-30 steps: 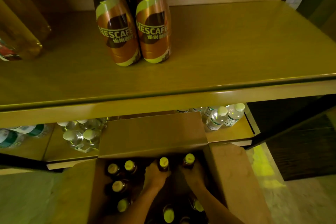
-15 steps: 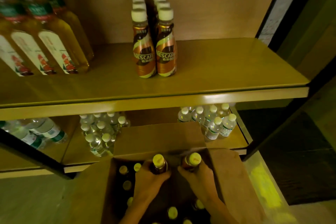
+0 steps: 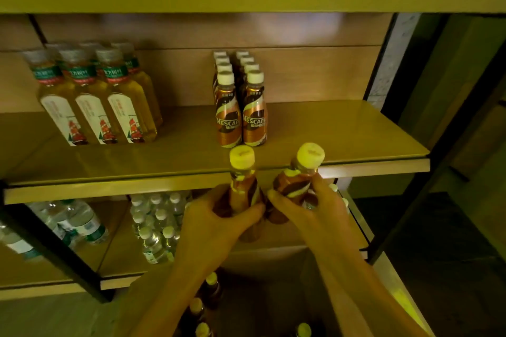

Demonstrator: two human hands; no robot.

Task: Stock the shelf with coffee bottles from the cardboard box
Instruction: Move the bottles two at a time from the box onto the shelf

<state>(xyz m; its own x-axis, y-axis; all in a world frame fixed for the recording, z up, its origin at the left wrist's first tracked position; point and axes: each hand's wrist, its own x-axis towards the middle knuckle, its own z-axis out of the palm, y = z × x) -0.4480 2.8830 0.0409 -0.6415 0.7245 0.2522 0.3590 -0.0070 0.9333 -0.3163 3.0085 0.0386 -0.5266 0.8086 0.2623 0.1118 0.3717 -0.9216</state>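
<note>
cardboard box (image 3: 268,262): coffee bottles (image 3: 212,288) | left hand (image 3: 210,224): left bottle (image 3: 242,183) | right hand (image 3: 320,208): right bottle (image 3: 297,183)

your one camera sits on your head and looks forward and slightly down, square to the shelving and close to it. the middle shelf (image 3: 356,128) crosses the centre. your left hand (image 3: 210,224) and right hand (image 3: 320,208), each gripping a coffee bottle (image 3: 242,189), show low in frame above the cardboard box (image 3: 262,260).
</note>
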